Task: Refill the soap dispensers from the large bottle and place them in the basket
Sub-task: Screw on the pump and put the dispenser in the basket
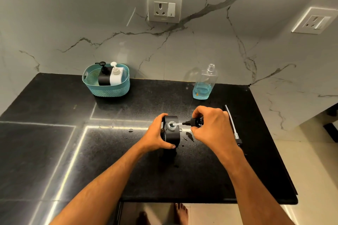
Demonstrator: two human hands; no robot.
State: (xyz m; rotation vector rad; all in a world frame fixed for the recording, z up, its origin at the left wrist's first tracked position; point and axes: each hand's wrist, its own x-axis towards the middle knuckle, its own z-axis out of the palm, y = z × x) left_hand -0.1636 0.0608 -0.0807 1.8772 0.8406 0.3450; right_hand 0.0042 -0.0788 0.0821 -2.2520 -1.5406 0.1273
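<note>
one head-worn wide view looks steeply down and forward over the black counter (54,151) toward the marble wall (91,14).

Dim, warm-greenish indoor light, seemingly from above. Hard glare streaks run along the polished black countertop (54,151), bright white lines crossing at left and centre. Softer sheen on the marble wall (91,14), with a short diagonal reflection beside the wall socket (164,7). Shadows soft and short under the teal basket (107,82). The clear bottle (205,82) casts a faint mirror reflection on the wall behind. Strong wide-angle distortion: countertop edges bow, second socket (315,20) at right skews. Slight softness throughout, corners mushier; centre reasonably sharp.
</note>
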